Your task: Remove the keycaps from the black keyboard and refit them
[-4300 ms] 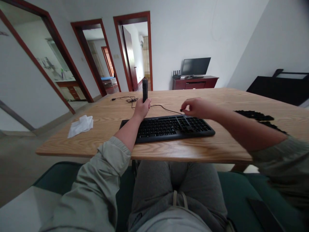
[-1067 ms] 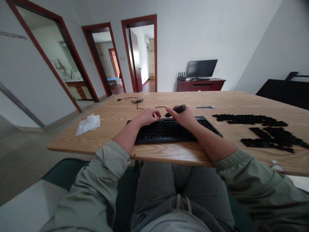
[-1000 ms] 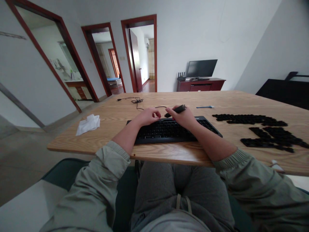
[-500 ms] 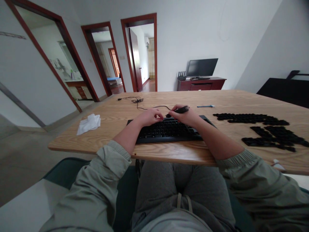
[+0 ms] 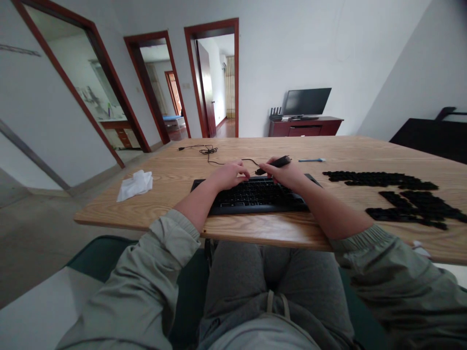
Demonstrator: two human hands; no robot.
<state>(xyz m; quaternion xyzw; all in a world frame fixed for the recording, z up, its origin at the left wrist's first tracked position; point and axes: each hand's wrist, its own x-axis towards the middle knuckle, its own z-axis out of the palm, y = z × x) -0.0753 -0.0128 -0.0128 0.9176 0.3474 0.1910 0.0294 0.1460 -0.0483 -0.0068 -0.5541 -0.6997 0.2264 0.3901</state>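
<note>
My left hand [image 5: 229,176] lies on the upper edge of a black computer keyboard [image 5: 259,201], fingers curled over the keys. My right hand [image 5: 286,174] sits above the keyboard's top right. Pinched in its fingers is a small black corded handheld device [image 5: 279,162], held nearly flat. A thin black cable [image 5: 208,151] runs from near the device across the wooden table, with a small tangle in it. Part of the keyboard is hidden under my hands and forearms.
Several rows of loose black keycaps [image 5: 379,179] lie on the wooden table [image 5: 168,170] to the right, with a blue tool [image 5: 312,160] behind them. A crumpled white tissue [image 5: 134,185] lies at the left. A cabinet [image 5: 305,127] stands beyond the table.
The device now sits in my right hand, not upright in my left. Both hands have moved slightly right along the keyboard's upper edge, and the device has tilted flatter.
</note>
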